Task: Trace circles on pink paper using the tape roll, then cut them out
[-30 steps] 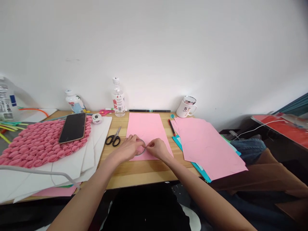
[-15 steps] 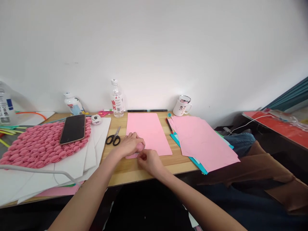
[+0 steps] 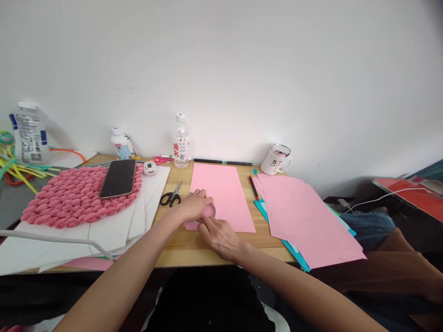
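A sheet of pink paper (image 3: pixel 226 186) lies on the wooden table in front of me. On its near left part rests a thin-rimmed round ring (image 3: pixel 209 210), with pink showing through its middle. My left hand (image 3: pixel 195 205) holds the ring down from the left, fingers bent over it and partly hiding it. At the ring's near edge my right hand (image 3: pixel 218 235) is closed in a pinch. Whatever is between those fingertips is too small or hidden to name. Black-handled scissors (image 3: pixel 171 196) lie just left of the paper.
To the right, pink sheets (image 3: pixel 308 216) cover a teal folder beside a red-and-black pen (image 3: pixel 254 187). A mug (image 3: pixel 276 159) and a water bottle (image 3: pixel 181 143) stand by the wall. At left, a phone (image 3: pixel 118 179) lies on a pink braided mat (image 3: pixel 76 198). Someone's legs show at right.
My right hand has moved around the ring from its right side to its near edge, staying pinched. My left hand stays over the ring. The view has shifted slightly.
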Demonstrator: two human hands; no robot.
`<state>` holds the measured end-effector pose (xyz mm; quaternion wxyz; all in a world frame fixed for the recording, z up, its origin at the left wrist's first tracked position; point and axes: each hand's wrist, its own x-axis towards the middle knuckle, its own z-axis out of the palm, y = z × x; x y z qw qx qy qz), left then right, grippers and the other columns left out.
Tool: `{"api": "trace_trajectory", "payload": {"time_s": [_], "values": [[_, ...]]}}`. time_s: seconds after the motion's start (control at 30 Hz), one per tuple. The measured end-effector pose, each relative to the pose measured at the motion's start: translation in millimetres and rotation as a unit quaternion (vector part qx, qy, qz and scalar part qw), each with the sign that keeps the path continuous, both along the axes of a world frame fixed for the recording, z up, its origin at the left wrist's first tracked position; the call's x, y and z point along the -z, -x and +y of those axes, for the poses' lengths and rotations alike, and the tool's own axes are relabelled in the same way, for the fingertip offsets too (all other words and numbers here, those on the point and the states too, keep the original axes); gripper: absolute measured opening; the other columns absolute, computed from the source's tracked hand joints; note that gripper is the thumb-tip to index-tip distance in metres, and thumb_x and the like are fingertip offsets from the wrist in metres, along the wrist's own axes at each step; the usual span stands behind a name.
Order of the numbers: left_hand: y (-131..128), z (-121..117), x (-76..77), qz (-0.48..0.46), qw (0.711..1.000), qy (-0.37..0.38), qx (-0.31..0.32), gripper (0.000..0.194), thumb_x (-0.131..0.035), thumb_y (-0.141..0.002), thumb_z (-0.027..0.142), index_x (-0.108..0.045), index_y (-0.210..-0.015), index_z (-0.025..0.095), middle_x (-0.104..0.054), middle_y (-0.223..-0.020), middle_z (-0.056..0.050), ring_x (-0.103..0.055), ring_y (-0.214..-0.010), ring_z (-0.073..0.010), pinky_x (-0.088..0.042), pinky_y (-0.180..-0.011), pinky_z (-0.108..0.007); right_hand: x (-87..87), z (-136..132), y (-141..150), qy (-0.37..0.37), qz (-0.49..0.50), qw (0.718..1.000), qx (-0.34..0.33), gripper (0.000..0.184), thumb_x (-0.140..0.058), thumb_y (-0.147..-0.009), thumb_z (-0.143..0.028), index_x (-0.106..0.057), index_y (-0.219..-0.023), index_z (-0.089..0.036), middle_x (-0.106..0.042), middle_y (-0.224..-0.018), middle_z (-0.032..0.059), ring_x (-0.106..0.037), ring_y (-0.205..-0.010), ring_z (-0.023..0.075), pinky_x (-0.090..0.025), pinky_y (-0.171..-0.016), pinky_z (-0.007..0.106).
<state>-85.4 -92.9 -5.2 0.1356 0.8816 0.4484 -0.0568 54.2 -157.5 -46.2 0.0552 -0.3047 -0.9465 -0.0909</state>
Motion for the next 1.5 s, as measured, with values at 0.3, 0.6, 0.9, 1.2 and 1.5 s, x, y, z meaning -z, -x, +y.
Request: {"api": "trace_trajectory", "payload": {"time_s": [0.3,0.6,0.9,1.2,1.5], "values": [[2.6,-2.0,-2.9,0.001,1.0,0.007,0.015,0.023,-0.047,-0.081,0.015,-0.059,-0.098,0.024,-0.048,-0.099,-0.005,-0.046,-0.102,-0.0221,-0.041,-0.084,-0.036,-6.1,3.1,5.9,0.061,-0.039,0.997,0.04,0.024,-0.041,-0.075,0.006,-0.048,-0.089,-0.013,-0.06,-0.081,0.0116,-0.058,-0.071,0.022,-0.043,-0.051,0.03],[1.3,-1.0,-3.4,-0.016,1.0,0.01,0.022,0.031,-0.066,-0.071,0.025,-0.058,-0.101,0.021,-0.048,-0.1,-0.006,-0.047,-0.098,-0.0225,-0.041,-0.084,-0.035,-5.4,30.2,-41.3,0.097,0.023,0.983,0.154,0.018,-0.042,-0.078,0.0,-0.051,-0.08,-0.015,-0.062,-0.074,0.0065,-0.055,-0.06,0.0156,-0.034,-0.051,0.026],[-3.0,-6.0,-10.7,0.015,1.0,0.02,0.008,0.032,-0.058,-0.072,0.019,-0.058,-0.104,0.02,-0.049,-0.101,-0.008,-0.049,-0.099,-0.0254,-0.044,-0.081,-0.038,-41.7,50.1,-53.3,0.267,0.287,0.915,0.096,0.016,-0.051,-0.076,-0.007,-0.063,-0.08,-0.016,-0.067,-0.077,0.0019,-0.057,-0.065,0.0105,-0.046,-0.063,0.023],[-38.2,-30.5,-22.2,0.117,0.992,0.003,-0.05,0.04,-0.049,-0.071,-0.002,-0.055,-0.107,0.011,-0.054,-0.11,-0.017,-0.053,-0.102,-0.028,-0.05,-0.074,-0.037,-74.6,115.1,-4.4,0.323,0.189,0.922,0.101,0.017,-0.054,-0.075,-0.006,-0.068,-0.079,-0.015,-0.068,-0.077,0.002,-0.058,-0.069,0.0109,-0.044,-0.064,0.021],[-43.4,-31.8,-23.8,0.147,0.985,0.033,-0.08,0.046,-0.051,-0.067,-0.004,-0.053,-0.112,0.006,-0.055,-0.115,-0.02,-0.061,-0.091,-0.0271,-0.051,-0.067,-0.035,-58.1,135.2,61.5,0.376,-0.104,0.919,-0.062,0.025,-0.048,-0.079,-0.007,-0.068,-0.09,-0.015,-0.068,-0.09,0.0054,-0.058,-0.071,0.0128,-0.041,-0.059,0.021]]}}
